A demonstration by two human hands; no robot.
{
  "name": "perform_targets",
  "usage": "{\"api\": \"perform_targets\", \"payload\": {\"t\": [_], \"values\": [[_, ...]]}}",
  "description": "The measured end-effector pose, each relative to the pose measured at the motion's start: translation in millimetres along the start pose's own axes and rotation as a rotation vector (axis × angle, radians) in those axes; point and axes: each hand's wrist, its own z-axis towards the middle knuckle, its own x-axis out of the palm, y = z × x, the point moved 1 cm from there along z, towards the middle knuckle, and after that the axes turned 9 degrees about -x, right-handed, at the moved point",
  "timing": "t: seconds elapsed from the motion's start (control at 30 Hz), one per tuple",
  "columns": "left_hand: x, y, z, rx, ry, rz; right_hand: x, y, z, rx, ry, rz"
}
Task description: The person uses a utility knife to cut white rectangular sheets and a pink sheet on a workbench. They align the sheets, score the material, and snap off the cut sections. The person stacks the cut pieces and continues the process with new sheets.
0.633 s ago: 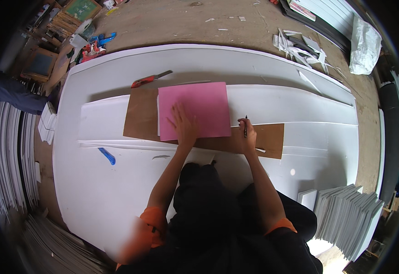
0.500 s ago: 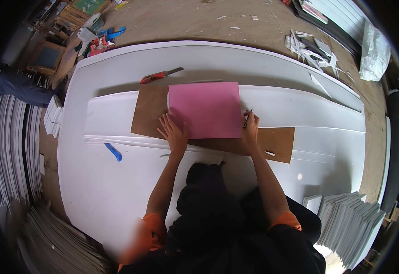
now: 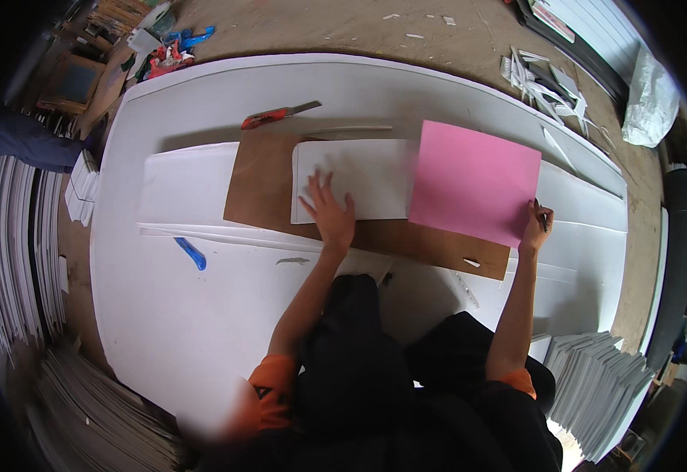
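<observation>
Pink sheet (image 3: 476, 185) seemingly overlaps white panel (image 3: 379, 181), brown board (image 3: 261, 181).

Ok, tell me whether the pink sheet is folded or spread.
Spread: the pink sheet shows one broad, four-sided face without a visible crease.

A broad white board (image 3: 178, 330) forms the surface. Long white sheets (image 3: 186, 189) stretch across its middle. Beyond their far edge, left of centre, lies a red utility knife (image 3: 269, 118) with its blade out; a narrow white offcut (image 3: 554, 145) lies toward the far right. Nearer rest a slim blue handle (image 3: 192, 254) and, to its right, a grey sliver (image 3: 292, 260).
</observation>
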Motion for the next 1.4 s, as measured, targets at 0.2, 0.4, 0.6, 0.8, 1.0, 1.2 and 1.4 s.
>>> {"api": "perform_targets", "payload": {"t": [0.2,0.4,0.6,0.8,1.0,1.2,1.4], "values": [[-27,38,18,-0.446,0.024,-0.017,-51,-31,3,0.019,-0.172,0.051],[-29,78,39,-0.299,0.051,-0.35,-43,-37,3,0.065,-0.218,0.115],[-96,133,66,-0.309,-0.048,-0.277,-7,-23,-6,0.054,-0.042,0.183],[-141,211,82,-0.472,-0.073,-0.194,87,-8,-61,0.164,0.148,0.226],[-127,174,87,-0.126,-0.226,0.18,141,-11,-87,0.157,0.249,0.165],[-63,104,93,0.333,0.213,-0.242,149,-13,-83,0.093,0.268,0.033],[-27,83,98,0.213,0.337,-0.215,157,-17,-83,0.004,0.279,-0.134]]}}
